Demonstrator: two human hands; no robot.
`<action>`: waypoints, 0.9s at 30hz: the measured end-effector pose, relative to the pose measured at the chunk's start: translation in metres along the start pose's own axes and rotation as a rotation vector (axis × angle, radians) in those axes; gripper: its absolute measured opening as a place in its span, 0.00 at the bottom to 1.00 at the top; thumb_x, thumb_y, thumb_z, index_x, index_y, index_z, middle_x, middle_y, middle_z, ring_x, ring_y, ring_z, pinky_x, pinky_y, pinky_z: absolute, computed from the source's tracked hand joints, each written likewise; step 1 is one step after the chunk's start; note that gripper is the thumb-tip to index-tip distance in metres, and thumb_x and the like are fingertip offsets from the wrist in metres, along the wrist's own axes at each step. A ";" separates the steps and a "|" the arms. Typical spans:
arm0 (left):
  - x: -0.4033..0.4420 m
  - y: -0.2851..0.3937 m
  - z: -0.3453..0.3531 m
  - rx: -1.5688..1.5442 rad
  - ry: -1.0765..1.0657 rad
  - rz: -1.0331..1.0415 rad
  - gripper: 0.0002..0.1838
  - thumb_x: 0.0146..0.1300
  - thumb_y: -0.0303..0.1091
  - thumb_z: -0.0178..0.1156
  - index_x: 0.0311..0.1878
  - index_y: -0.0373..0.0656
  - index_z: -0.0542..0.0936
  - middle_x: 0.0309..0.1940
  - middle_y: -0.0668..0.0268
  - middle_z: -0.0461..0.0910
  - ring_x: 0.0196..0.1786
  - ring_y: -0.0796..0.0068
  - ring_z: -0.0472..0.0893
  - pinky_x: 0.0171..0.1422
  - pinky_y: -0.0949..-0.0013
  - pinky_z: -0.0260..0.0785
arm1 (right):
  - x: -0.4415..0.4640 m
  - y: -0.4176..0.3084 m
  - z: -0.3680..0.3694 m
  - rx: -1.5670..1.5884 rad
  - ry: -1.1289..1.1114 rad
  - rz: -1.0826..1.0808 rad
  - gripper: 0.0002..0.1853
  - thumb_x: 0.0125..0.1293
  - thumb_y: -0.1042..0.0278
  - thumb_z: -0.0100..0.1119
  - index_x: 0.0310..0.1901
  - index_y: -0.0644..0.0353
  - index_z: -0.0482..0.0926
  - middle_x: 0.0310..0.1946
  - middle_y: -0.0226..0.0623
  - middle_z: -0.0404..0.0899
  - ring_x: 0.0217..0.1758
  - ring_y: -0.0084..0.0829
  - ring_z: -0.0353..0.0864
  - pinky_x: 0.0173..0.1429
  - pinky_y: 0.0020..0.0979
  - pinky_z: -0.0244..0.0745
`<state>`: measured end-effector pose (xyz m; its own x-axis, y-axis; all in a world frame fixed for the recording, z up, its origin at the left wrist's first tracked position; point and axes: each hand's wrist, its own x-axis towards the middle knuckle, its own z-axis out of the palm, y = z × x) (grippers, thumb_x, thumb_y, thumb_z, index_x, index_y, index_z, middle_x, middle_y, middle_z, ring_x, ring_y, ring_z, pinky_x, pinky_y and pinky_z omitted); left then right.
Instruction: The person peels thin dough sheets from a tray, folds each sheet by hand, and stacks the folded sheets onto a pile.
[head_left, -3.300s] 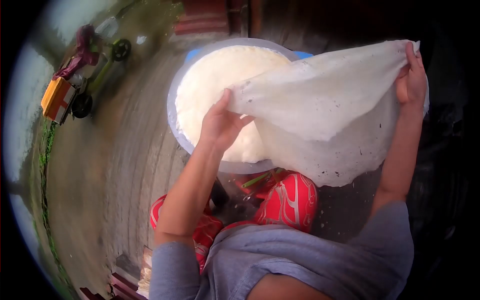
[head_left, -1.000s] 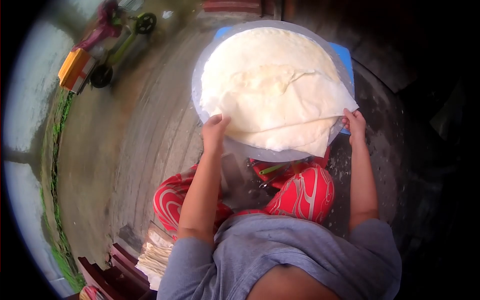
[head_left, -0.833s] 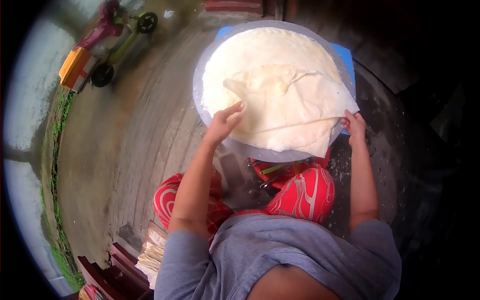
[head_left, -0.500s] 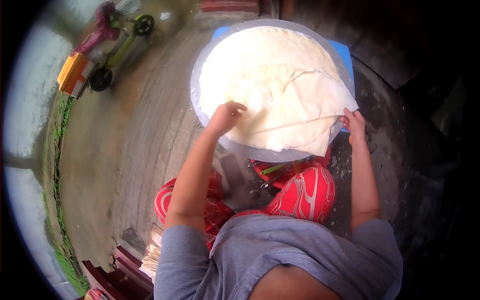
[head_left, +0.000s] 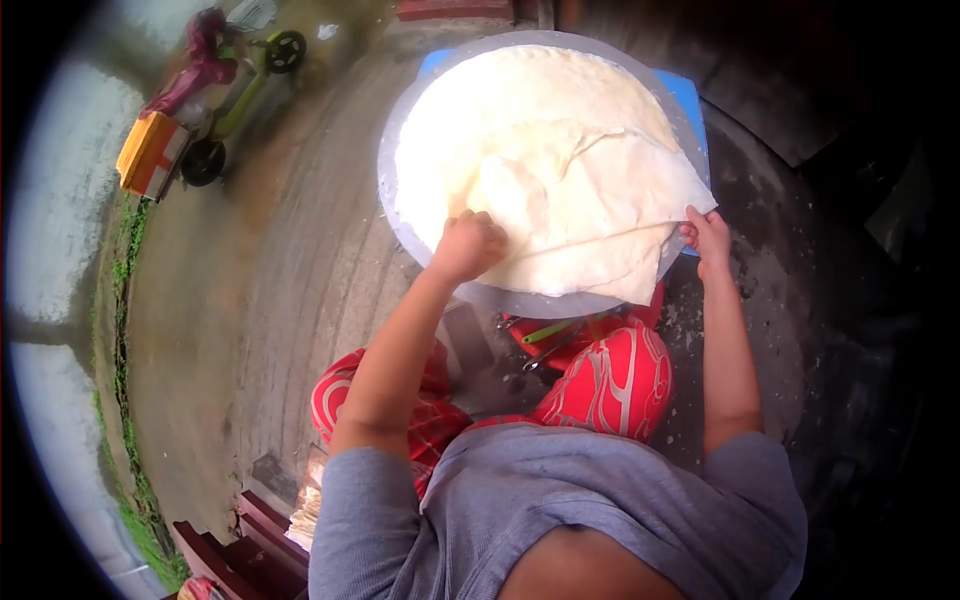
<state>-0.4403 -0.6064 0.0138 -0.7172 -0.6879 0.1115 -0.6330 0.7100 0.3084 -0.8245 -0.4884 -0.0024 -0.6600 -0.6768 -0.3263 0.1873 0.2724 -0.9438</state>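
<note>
A stack of thin, pale sheets that look like dough covers a round grey tray. The top sheet lies wrinkled, with a raised fold across its middle and a loose corner at the right. My right hand pinches that corner between thumb and fingers, just past the tray's right rim. Over the stack's lower left, my left hand is closed, its curled fingers against the sheet; the fingertips are hidden, but they seem to grip its near left edge.
Beneath the tray shows a blue surface. Near my knees, a red container holds a green-handled tool. A green scooter with an orange box stands far left. Dark red wooden pieces lie at lower left.
My left hand has moved slightly right and down and its fingers have curled closed against the sheet. My right hand keeps its pinch on the corner. The view has shifted slightly.
</note>
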 end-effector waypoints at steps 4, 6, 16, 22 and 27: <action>0.002 -0.011 -0.007 -0.461 0.016 -0.030 0.07 0.52 0.28 0.65 0.34 0.43 0.78 0.30 0.68 0.78 0.36 0.72 0.77 0.45 0.68 0.69 | 0.001 0.000 -0.001 0.018 -0.003 0.000 0.07 0.63 0.66 0.61 0.39 0.59 0.77 0.26 0.25 0.78 0.24 0.13 0.73 0.26 0.16 0.65; -0.002 -0.015 -0.021 -0.907 0.091 -0.329 0.05 0.59 0.26 0.61 0.36 0.40 0.75 0.31 0.71 0.78 0.37 0.79 0.76 0.44 0.73 0.68 | 0.002 0.000 -0.003 0.033 -0.002 0.006 0.07 0.64 0.66 0.61 0.39 0.59 0.77 0.26 0.25 0.78 0.24 0.13 0.74 0.26 0.16 0.65; -0.074 -0.049 -0.011 -0.998 0.781 -0.881 0.14 0.62 0.23 0.52 0.51 0.31 0.71 0.30 0.67 0.77 0.31 0.82 0.73 0.35 0.77 0.66 | 0.000 0.000 0.000 0.280 0.011 -0.045 0.11 0.64 0.69 0.55 0.48 0.58 0.74 0.35 0.31 0.79 0.31 0.21 0.78 0.32 0.23 0.73; -0.109 -0.040 0.012 -0.951 0.771 -1.021 0.17 0.62 0.25 0.52 0.54 0.34 0.71 0.28 0.68 0.73 0.29 0.81 0.71 0.35 0.75 0.66 | 0.004 0.010 -0.004 0.393 0.094 -0.054 0.15 0.61 0.65 0.57 0.48 0.58 0.73 0.36 0.33 0.79 0.32 0.26 0.79 0.34 0.26 0.75; -0.109 0.004 0.006 0.054 0.696 -0.426 0.27 0.54 0.27 0.56 0.60 0.40 0.69 0.54 0.58 0.72 0.62 0.57 0.69 0.66 0.56 0.60 | -0.018 -0.008 0.004 0.369 0.003 0.002 0.16 0.61 0.64 0.58 0.49 0.59 0.72 0.37 0.34 0.79 0.33 0.26 0.79 0.32 0.27 0.76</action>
<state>-0.3659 -0.5276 -0.0032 -0.0779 -0.8241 0.5611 -0.8365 0.3602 0.4129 -0.8110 -0.4815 0.0106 -0.6613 -0.6742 -0.3288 0.4385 0.0082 -0.8987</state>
